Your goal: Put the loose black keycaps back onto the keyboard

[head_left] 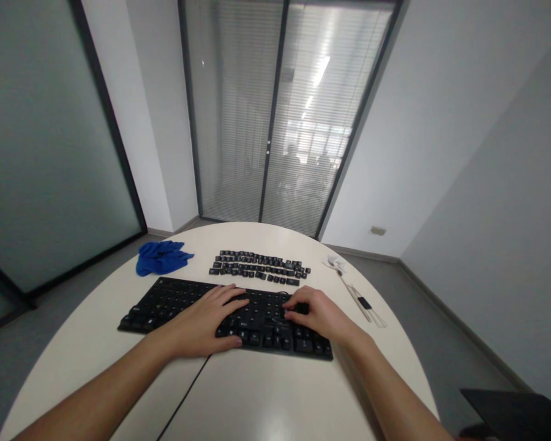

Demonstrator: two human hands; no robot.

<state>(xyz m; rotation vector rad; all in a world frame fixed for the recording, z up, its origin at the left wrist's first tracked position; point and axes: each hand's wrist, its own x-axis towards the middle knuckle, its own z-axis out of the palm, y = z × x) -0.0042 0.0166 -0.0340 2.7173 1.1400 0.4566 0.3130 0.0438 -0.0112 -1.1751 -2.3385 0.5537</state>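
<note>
A black keyboard (165,300) lies across the round table, with part of its keys off and bare key positions showing in its middle. My left hand (206,324) rests over the middle of it, fingers stretched out, holding nothing. Over the right part of the keyboard, the thumb and forefinger of my right hand (316,312) are pinched on a small dark piece that looks like a keycap; the fingers hide most of it. Beyond the keyboard, several loose black keycaps (257,268) lie in rough rows.
A crumpled blue cloth (161,257) lies on the white table (239,398) at the left. At the right are a white tissue (334,263), a thin stick-like tool (351,294) and a wire tool with a black grip (364,303). A black cable (183,398) runs towards me.
</note>
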